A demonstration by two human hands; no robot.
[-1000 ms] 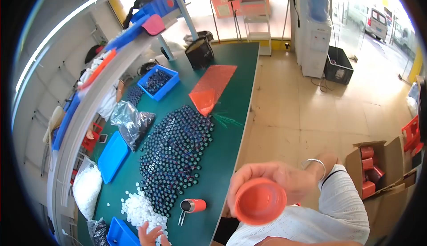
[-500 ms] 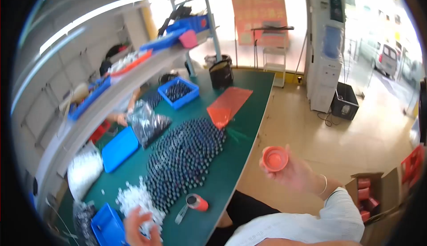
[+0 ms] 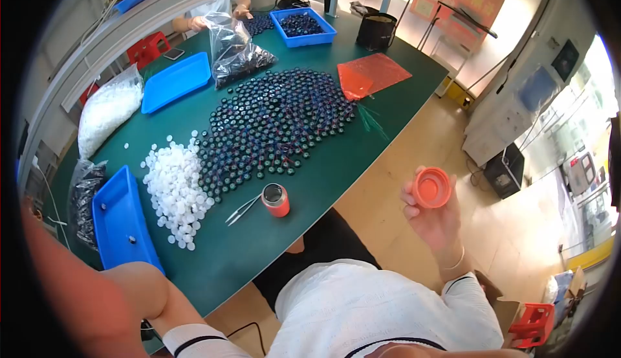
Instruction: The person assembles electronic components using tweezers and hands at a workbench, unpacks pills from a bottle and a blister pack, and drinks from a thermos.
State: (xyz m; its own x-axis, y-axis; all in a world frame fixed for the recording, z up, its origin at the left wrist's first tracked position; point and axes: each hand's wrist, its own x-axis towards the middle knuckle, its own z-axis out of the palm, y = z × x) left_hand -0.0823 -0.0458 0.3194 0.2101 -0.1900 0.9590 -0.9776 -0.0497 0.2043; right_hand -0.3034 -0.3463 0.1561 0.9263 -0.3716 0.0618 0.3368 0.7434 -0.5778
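My right hand (image 3: 435,219) is off the table's near edge, over the floor, with its fingers wrapped round an orange round plastic cap (image 3: 432,188). The cap's hollow, ringed side faces me. My left arm (image 3: 145,290) is bent at the left, its blurred forearm raised close to the camera; the left hand's fingers are out of the picture. On the green table (image 3: 226,270) an orange cylinder with a dark open top (image 3: 276,201) stands upright, metal tweezers (image 3: 244,209) beside it. A pile of small dark round parts (image 3: 275,122) and white discs (image 3: 174,186) lie beyond.
A blue tray (image 3: 126,219) is at the left, near a bag of white pieces (image 3: 110,109). Farther back are another blue tray (image 3: 176,83), a blue bin (image 3: 303,28) and an orange plastic bag (image 3: 372,76). Another person's hands (image 3: 197,23) are by a clear bag (image 3: 236,54).
The view has tilted down and turned. My left hand, earlier low near the white discs with fingers spread, has left the picture as the arm lifted. My right hand still holds the cap.
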